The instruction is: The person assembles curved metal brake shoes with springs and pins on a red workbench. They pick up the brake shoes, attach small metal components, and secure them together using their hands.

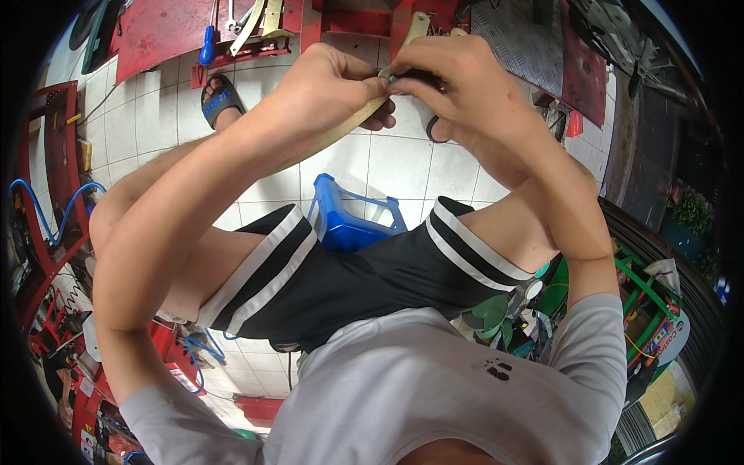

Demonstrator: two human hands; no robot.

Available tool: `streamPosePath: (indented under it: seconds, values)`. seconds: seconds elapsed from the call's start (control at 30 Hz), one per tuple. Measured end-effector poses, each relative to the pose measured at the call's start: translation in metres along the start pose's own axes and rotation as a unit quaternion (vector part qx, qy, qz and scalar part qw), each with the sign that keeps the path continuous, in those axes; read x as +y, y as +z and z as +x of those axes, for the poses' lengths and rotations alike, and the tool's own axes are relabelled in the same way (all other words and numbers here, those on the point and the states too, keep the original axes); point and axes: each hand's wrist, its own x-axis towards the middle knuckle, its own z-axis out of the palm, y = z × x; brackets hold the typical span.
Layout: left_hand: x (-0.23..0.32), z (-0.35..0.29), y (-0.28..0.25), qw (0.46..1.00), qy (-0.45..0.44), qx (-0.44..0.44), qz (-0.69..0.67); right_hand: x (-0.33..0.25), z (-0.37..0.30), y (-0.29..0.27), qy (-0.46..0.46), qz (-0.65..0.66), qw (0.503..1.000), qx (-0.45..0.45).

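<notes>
Pale strip gripped by left hand; right hand pinched closed at its end.
Room bounded ahead by red worktop; tiled floor seen below.

Bright light on white floor tiles, soft shadows, fisheye-bent edges, black rim

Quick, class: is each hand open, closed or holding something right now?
Left hand: closed, holding the pale strip.
Right hand: closed, fingertips pinched beside the left's; what they grip can't be told.
</notes>
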Motion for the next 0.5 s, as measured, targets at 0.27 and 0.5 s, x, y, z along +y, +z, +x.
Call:
streamPosePath:
  seconds: [0.27, 0.5]
  values:
    - [0.0007, -0.0005, 0.0011, 1.0, -0.003, 0.0, 0.012, 0.0019, 0.0012, -0.0014, -0.049, 0.047, 0.998, 0.015]
    - [0.0, -0.0012, -0.0001, 1.0, 0.004, -0.008, 0.025, -0.0031, 0.0013, -0.0034, 0.002, 0.057, 0.998, 0.006]
